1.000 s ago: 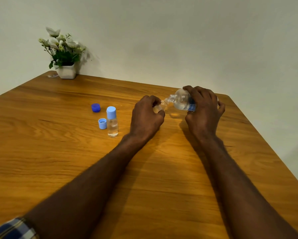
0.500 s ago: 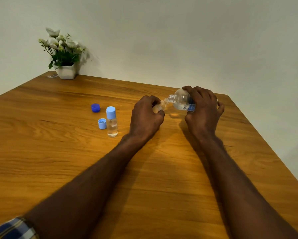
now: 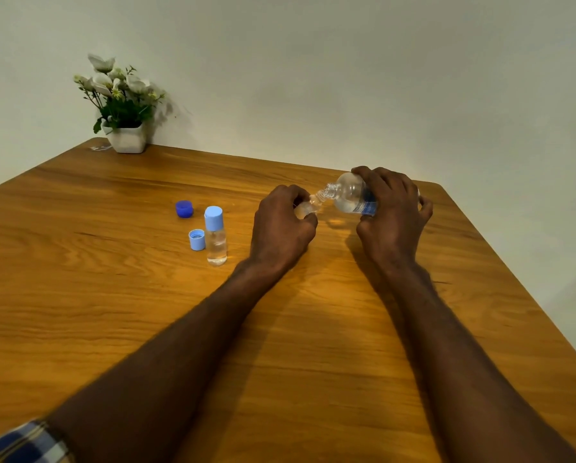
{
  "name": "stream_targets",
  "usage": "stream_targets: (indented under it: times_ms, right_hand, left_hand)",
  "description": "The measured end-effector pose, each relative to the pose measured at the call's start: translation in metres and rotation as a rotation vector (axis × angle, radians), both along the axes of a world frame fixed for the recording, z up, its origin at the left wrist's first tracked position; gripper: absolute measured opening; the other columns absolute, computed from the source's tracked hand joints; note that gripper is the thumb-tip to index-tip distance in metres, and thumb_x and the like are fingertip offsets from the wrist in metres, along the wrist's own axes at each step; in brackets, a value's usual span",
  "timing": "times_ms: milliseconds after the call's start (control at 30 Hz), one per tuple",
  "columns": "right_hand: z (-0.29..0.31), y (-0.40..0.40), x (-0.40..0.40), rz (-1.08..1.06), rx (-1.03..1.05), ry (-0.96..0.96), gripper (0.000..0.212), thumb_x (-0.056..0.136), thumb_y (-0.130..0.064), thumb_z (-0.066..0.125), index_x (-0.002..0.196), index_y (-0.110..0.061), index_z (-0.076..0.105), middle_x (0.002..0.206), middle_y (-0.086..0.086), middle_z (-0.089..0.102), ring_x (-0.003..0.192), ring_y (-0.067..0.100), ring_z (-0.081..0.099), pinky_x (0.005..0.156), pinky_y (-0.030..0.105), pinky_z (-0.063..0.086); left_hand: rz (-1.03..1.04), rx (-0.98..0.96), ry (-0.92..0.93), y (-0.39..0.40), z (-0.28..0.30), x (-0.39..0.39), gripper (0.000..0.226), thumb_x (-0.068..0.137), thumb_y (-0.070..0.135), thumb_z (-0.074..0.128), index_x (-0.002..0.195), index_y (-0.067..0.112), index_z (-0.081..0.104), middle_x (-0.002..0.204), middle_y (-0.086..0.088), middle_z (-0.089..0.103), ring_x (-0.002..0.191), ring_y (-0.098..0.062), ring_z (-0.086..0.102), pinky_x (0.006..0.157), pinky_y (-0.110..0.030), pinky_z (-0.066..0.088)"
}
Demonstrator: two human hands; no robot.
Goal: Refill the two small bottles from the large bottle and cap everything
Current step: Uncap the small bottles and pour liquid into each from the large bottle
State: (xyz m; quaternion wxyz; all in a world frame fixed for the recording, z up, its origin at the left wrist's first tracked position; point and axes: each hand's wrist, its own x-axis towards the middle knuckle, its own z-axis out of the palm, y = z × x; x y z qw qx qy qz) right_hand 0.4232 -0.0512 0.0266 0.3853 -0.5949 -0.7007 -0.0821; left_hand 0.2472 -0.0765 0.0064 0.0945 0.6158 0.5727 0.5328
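Note:
My right hand [image 3: 391, 208] grips the large clear bottle [image 3: 350, 195], tipped on its side with its open neck pointing left. That neck meets the mouth of a small clear bottle [image 3: 305, 208], which my left hand [image 3: 281, 228] holds; my fingers hide most of it. A second small bottle [image 3: 215, 237] stands upright to the left, wearing a light blue cap and holding clear liquid. Beside it lies a loose light blue cap [image 3: 197, 239], open side up. A darker blue cap [image 3: 184, 208] rests a little farther back.
The wooden table [image 3: 113, 295] ends at a right edge close behind my right hand. A white pot of flowers [image 3: 124, 128] stands at the far left corner against the wall.

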Motion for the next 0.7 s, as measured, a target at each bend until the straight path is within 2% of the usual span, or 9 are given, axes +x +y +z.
stream_targets:
  times_ms: [133, 700]
  right_hand:
    - [-0.0011, 0.0013, -0.0003, 0.001, 0.003, 0.008, 0.086, 0.072, -0.005, 0.081, 0.143, -0.041, 0.052, 0.145, -0.007, 0.054, 0.14, 0.022, 0.042, 0.114, 0.058, 0.027]
    - [-0.0002, 0.0017, 0.0002, 0.017, 0.008, 0.013, 0.084, 0.071, -0.003, 0.077, 0.143, -0.04, 0.053, 0.143, -0.008, 0.055, 0.14, 0.021, 0.042, 0.112, 0.058, 0.028]
  left_hand:
    - [0.004, 0.002, 0.001, 0.0, 0.0004, -0.0004, 0.036, 0.086, 0.017, 0.079, 0.122, 0.014, 0.072, 0.117, 0.001, 0.071, 0.103, -0.011, 0.063, 0.089, -0.027, 0.055]
    - [0.006, -0.005, 0.007, 0.0016, 0.0008, -0.0001, 0.035, 0.086, 0.017, 0.079, 0.119, 0.015, 0.073, 0.114, 0.001, 0.071, 0.102, -0.011, 0.063, 0.088, -0.027, 0.055]
